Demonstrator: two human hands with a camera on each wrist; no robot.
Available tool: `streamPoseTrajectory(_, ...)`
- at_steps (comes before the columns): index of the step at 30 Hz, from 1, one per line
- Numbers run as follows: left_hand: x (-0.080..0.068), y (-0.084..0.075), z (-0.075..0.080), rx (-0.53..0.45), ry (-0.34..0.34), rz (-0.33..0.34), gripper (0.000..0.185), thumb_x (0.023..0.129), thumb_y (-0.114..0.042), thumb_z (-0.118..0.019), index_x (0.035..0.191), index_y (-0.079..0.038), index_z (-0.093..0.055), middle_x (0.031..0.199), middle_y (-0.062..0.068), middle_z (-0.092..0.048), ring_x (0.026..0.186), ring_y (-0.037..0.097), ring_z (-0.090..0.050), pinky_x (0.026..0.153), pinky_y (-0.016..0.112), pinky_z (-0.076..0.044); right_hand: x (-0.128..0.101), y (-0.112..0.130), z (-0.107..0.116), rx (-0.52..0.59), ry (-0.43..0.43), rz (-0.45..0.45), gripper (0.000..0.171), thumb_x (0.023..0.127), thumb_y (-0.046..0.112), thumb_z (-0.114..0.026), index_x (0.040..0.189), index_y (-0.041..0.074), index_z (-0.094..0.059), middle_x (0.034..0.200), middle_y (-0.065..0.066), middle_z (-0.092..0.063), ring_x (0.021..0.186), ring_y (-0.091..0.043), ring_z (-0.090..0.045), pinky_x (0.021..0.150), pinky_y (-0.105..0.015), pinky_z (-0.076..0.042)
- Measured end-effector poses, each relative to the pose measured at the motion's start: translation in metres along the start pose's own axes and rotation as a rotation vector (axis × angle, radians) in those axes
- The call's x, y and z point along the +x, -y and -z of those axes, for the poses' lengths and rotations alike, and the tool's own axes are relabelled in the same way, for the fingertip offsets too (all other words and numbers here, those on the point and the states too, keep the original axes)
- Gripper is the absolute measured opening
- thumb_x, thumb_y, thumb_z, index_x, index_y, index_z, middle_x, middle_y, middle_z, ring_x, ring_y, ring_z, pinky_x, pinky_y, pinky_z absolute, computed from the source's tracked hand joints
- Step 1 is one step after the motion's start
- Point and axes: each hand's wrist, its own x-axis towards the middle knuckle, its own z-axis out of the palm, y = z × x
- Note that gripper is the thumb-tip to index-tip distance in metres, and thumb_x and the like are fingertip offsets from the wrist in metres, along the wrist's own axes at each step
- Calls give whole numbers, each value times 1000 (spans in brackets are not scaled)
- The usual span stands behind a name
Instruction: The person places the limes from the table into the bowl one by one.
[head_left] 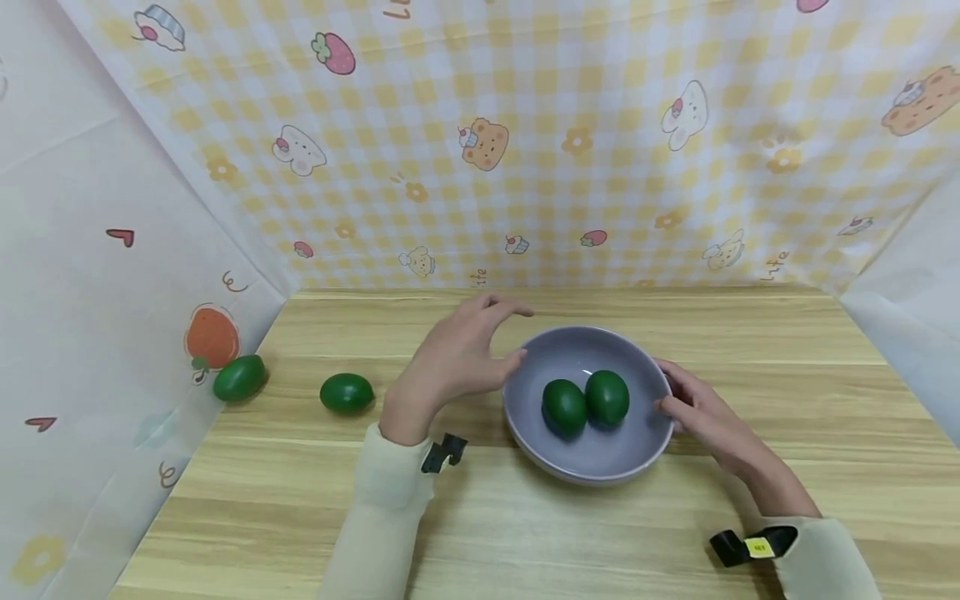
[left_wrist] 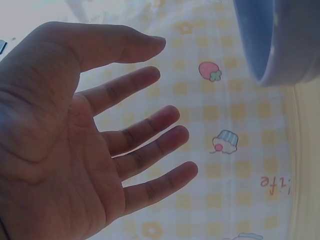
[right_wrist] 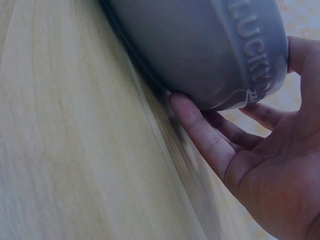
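- We see a grey bowl (head_left: 592,454) sitting on the wooden table (head_left: 525,533), roughly centre, a bit toward the right.
- Two dark green fruits (head_left: 585,402) lie inside the bowl, side by side and touching.
- Our right hand (head_left: 701,412) is at the bowl's right rim; the right wrist view shows its fingers (right_wrist: 200,127) lying under the bowl's outer wall and the thumb up by the rim, so it cups the bowl's side.
- Raised lettering is visible on the bowl's outer wall in the right wrist view.
- Our left hand (head_left: 457,358) is just left of the bowl, lifted above the table, holding nothing.
- The left wrist view shows the palm open, fingers (left_wrist: 145,132) spread and only slightly bent; the bowl's rim is close beside the thumb tip, we can't tell if they touch.
- A third green fruit (head_left: 347,393) lies on the table left of the left hand, apart from it.
- A fourth green fruit (head_left: 239,377) lies further left, against the side wall covering.
- Yellow checked cloth (head_left: 570,142) with cartoon prints forms the backdrop behind the table.
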Motion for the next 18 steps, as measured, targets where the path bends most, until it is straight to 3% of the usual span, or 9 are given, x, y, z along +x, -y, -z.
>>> streamPoseTrajectory(10,-5,12,5,15,5,37,50,96,-33,-73,145,-30,-62,156,1,-55,144,28,-54,111,55,-52,-1,2,1,5,-2,-7,63,105,7,-47,165,3,-28,154,-31,-43,112,-3,-60,83,-31,-63)
streamPoseTrajectory(18,-16,28,11,29,9,83,51,95,-32,-74,145,-26,-62,150,4,-58,136,30,-58,104,54,-55,-1,3,1,2,3,-13,63,105,8,-48,165,4,-28,155,-32,-42,113,-5,-60,84,-31,-62)
